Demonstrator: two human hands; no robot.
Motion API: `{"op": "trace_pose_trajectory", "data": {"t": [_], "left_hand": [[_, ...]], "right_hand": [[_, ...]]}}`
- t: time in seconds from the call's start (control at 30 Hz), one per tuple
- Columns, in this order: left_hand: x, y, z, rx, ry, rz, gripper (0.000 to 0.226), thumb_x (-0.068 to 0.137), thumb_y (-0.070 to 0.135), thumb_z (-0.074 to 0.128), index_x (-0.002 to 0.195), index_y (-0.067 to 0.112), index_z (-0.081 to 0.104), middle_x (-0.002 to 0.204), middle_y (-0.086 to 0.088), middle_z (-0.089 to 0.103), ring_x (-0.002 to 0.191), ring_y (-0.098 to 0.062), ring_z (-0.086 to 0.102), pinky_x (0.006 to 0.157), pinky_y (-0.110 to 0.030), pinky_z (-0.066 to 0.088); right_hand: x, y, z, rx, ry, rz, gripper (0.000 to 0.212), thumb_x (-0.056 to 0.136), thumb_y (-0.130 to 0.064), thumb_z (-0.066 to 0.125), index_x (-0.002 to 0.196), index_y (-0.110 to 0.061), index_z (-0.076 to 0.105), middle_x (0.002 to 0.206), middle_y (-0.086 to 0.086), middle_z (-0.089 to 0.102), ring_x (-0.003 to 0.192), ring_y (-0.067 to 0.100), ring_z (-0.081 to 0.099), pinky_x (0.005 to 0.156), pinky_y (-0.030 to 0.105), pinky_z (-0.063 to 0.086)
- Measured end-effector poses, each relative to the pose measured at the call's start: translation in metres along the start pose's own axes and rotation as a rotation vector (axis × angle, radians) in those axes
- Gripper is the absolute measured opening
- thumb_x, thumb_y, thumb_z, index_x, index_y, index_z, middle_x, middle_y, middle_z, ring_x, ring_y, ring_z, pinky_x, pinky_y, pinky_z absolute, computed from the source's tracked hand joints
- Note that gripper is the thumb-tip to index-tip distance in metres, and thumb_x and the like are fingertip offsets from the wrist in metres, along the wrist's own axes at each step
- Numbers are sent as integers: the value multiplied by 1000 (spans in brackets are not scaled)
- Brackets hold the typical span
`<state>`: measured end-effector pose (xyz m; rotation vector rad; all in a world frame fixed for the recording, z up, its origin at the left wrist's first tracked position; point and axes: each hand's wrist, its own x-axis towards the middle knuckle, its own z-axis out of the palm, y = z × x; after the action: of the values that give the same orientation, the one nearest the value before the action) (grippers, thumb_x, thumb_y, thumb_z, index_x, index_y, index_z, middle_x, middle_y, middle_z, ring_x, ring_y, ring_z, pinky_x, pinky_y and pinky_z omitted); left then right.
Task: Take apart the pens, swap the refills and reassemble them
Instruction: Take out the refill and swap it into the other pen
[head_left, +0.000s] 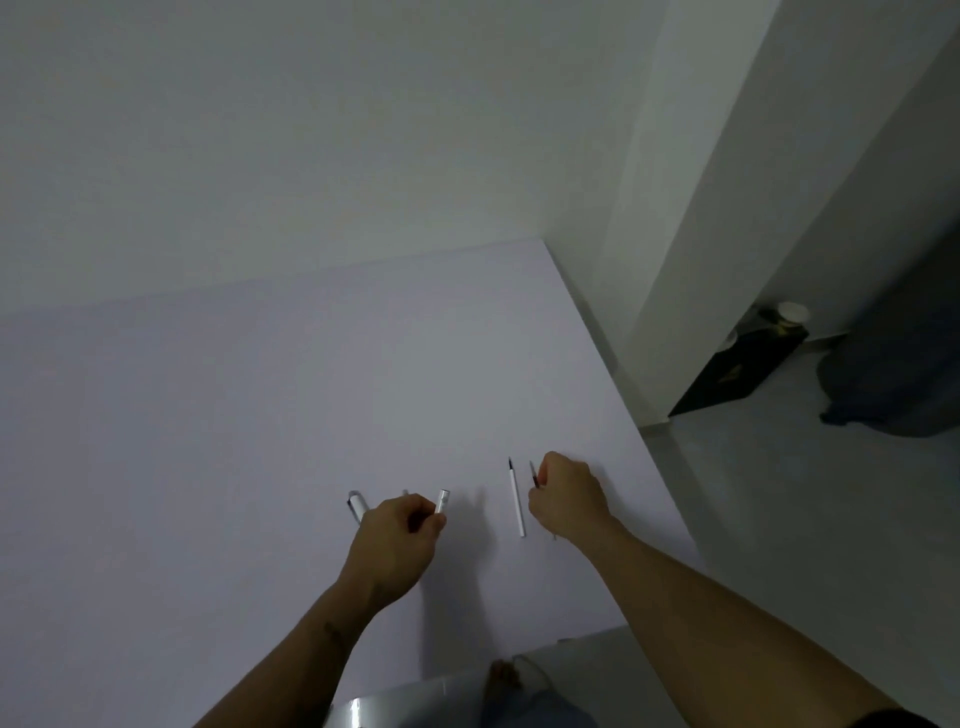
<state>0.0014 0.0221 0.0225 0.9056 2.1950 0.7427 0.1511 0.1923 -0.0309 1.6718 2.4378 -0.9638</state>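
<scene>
Beside the white refill (517, 501) on the counter (260, 415), my right hand (569, 496) pinches the dark-tipped refill (533, 474), my left hand (400, 540) grips a barrel (442, 502); align carefully before inserting.

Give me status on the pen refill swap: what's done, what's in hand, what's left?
Done: the pens look taken apart; one white refill lies loose on the table, a white pen piece beside the left hand.
In hand: left hand holds a white barrel; right hand pinches a dark-tipped refill.
Left: refills go into the opposite barrels, then reassembly. Nothing looks reassembled yet.
</scene>
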Motion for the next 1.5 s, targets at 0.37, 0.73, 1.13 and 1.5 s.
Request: {"op": "trace_pose_trajectory", "data": {"t": [0.37,0.73,1.13,1.5], "left_hand": [[-4,-5,-3,-17,32,-34,19,91,28,59,77,20,69,67,2,70,56,-8,63,53,-15,43],[-6,-24,-12,-39,42,-52,17,91,25,59,79,18,69,72,0,71,64,-15,66,60,-21,48],[-1,-22,-20,-53,42,3,18,90,26,61,79,16,69,70,-3,71,66,-20,68,64,-29,55],[-2,-19,-30,-149,89,-10,18,93,25,59,88,14,72,76,1,69,68,-13,63,62,-19,46]], "right_hand": [[-4,-23,22,-289,24,-101,23,86,-34,58,98,-15,66,103,6,70,96,28,67,69,29,38],[-16,-50,33,-234,-20,-13,16,72,-24,60,87,-17,63,95,5,70,88,27,69,64,27,42],[-24,-55,28,-250,-72,-50,16,79,-24,56,91,-14,63,95,7,69,79,27,66,59,26,43],[-24,-125,-29,523,-59,-154,11,75,-16,61,71,-7,67,67,7,72,61,19,65,63,33,54]]}}
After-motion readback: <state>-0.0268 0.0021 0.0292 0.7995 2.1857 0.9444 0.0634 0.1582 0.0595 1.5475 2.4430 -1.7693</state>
